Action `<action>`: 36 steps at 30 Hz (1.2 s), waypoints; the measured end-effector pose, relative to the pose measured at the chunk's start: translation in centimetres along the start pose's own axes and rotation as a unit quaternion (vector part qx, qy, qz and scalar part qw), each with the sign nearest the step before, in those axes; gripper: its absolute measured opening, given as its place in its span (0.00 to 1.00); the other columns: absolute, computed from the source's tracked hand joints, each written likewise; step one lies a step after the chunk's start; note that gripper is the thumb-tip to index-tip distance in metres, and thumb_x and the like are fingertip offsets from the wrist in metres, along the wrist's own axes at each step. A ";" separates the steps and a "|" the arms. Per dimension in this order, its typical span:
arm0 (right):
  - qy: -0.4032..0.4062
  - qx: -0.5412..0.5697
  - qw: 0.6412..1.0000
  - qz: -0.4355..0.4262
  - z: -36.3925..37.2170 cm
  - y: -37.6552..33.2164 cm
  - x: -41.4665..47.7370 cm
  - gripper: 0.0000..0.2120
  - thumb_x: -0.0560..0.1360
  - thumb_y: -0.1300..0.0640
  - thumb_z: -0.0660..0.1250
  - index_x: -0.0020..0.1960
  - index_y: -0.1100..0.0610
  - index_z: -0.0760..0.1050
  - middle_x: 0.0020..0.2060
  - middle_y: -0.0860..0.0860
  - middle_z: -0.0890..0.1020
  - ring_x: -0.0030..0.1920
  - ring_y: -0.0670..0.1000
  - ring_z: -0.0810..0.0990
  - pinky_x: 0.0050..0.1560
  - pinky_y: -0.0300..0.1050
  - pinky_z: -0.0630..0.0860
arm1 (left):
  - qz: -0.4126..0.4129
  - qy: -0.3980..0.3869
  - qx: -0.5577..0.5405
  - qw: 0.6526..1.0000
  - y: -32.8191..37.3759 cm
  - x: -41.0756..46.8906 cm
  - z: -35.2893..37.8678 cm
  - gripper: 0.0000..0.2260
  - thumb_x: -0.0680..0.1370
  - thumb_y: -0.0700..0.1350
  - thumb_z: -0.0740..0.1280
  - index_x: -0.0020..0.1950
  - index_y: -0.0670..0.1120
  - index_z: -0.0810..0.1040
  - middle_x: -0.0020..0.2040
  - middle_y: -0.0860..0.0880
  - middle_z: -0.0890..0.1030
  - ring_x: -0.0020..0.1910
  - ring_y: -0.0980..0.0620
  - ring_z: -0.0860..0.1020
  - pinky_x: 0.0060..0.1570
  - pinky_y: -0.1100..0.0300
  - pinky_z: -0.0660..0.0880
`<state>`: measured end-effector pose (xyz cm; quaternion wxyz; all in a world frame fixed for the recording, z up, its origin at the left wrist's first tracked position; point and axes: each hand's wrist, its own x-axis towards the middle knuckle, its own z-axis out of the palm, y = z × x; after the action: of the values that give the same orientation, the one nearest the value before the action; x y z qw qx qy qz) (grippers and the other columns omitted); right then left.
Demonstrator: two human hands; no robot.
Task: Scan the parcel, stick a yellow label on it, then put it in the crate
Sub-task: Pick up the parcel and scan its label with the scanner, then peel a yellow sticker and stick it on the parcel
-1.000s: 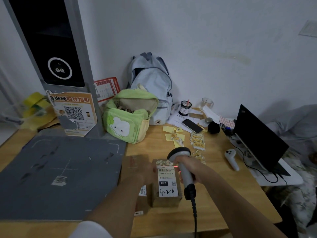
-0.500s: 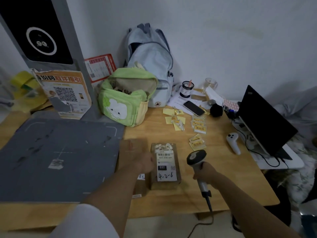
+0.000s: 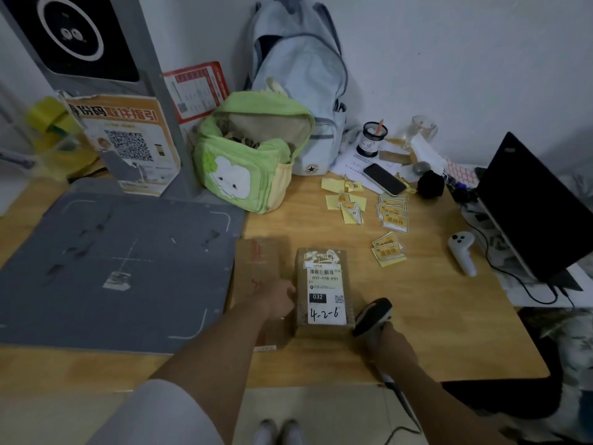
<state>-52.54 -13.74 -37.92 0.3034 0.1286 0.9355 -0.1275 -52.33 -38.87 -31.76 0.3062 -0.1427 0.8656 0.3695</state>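
Note:
A small brown parcel (image 3: 324, 292) lies on the wooden table, white shipping label up, with "4-2-6" handwritten on it. My left hand (image 3: 278, 299) rests against its left side, holding it. My right hand (image 3: 390, 348) grips a black barcode scanner (image 3: 373, 316) low at the parcel's right front corner, its head tilted up, cable trailing off the table edge. Yellow labels (image 3: 388, 252) lie loose on the table to the right and behind the parcel. No crate is in view.
A flat brown box (image 3: 256, 264) lies under my left hand. A grey scanning mat (image 3: 112, 268) and kiosk post fill the left. A green bag (image 3: 247, 165), backpack (image 3: 301, 75), phone (image 3: 383, 178), white controller (image 3: 462, 252) and laptop (image 3: 532, 203) stand behind and right.
My right hand has pulled the scanner back from above the parcel's label, down and to the right toward the table's front edge. My left hand stays on the parcel.

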 end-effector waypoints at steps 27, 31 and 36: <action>0.127 -0.022 0.979 -0.156 -12.9 -4.1 -1.9 0.24 0.76 0.54 0.63 0.71 0.58 0.67 0.66 0.57 0.73 0.63 0.57 0.74 0.57 0.48 0.73 | 0.091 0.047 0.019 0.995 5.3 -0.3 -2.2 0.15 0.78 0.39 0.61 0.64 0.42 0.74 0.60 0.42 0.78 0.57 0.45 0.77 0.48 0.59 0.74; 0.138 0.007 0.977 -0.160 -13.9 -4.4 -0.8 0.23 0.76 0.55 0.64 0.69 0.59 0.69 0.65 0.57 0.74 0.63 0.58 0.74 0.56 0.48 0.73 | 0.087 0.061 -0.096 0.990 7.3 0.7 -2.8 0.10 0.77 0.41 0.63 0.58 0.43 0.76 0.56 0.43 0.80 0.51 0.46 0.78 0.46 0.56 0.75; 0.122 0.051 0.980 -0.146 -14.9 -4.5 1.8 0.21 0.76 0.55 0.64 0.67 0.59 0.72 0.63 0.57 0.76 0.61 0.57 0.75 0.56 0.48 0.74 | 0.060 0.031 -0.203 0.977 10.7 3.4 -3.7 0.11 0.77 0.39 0.63 0.59 0.42 0.75 0.51 0.43 0.78 0.38 0.51 0.78 0.37 0.59 0.73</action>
<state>-63.33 -12.89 -26.56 0.1586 0.0206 0.9664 -0.2013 -61.53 -34.29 -26.03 0.2206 -0.1610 0.7885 0.5511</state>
